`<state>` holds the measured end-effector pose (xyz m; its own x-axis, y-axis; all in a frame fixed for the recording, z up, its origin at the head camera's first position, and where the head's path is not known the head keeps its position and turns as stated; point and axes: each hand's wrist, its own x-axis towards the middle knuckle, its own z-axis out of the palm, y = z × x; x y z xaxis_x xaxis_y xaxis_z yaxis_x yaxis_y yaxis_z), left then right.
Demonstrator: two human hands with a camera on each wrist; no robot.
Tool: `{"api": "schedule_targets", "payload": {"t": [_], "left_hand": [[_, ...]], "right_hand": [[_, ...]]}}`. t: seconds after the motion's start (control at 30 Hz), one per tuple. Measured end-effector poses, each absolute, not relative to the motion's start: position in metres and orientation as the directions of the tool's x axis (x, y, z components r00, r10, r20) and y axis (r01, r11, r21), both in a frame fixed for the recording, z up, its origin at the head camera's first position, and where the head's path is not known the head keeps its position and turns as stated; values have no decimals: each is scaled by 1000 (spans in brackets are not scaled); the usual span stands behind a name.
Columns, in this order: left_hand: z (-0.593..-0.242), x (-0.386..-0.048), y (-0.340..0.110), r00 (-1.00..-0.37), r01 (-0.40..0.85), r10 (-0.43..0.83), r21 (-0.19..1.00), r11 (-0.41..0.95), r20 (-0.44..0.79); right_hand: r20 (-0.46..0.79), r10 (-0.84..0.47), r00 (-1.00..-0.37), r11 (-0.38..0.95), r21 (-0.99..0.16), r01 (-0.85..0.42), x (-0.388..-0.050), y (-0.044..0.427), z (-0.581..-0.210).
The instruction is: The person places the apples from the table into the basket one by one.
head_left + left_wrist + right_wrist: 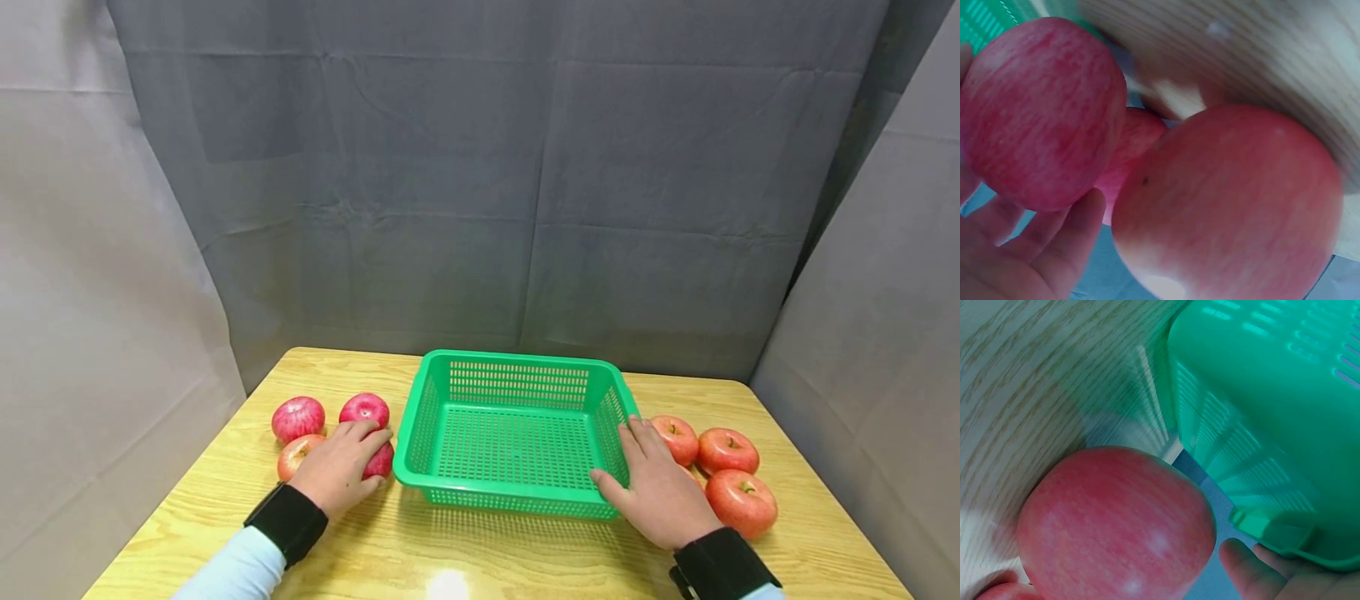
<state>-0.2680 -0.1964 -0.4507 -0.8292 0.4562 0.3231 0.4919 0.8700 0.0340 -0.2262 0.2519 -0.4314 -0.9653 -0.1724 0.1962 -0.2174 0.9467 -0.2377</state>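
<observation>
The left hand (339, 468) has its fingers curled round a red apple (1044, 115) just beside the left side of the green basket (517, 497); the right hand (663, 492) is spread, fingers fairly straight, at the basket's right rim, holding no apple, though I cannot tell whether it touches the rim. Three more apples (297, 419) lie near the left hand, and further apples (742, 503) sit on the table (360, 567) beside the right, one mostly hidden. Every apple in sight is outside the basket, so the work looks barely begun, with both groups left to handle
</observation>
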Motion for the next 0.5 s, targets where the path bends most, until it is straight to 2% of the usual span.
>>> {"api": "schedule_targets", "payload": {"t": [0.5], "left_hand": [[-437,-268,-195,-857,460,428,50,887,286]], "right_hand": [[198,-174,-965,943,-248,-221,-226,252,-432]]}}
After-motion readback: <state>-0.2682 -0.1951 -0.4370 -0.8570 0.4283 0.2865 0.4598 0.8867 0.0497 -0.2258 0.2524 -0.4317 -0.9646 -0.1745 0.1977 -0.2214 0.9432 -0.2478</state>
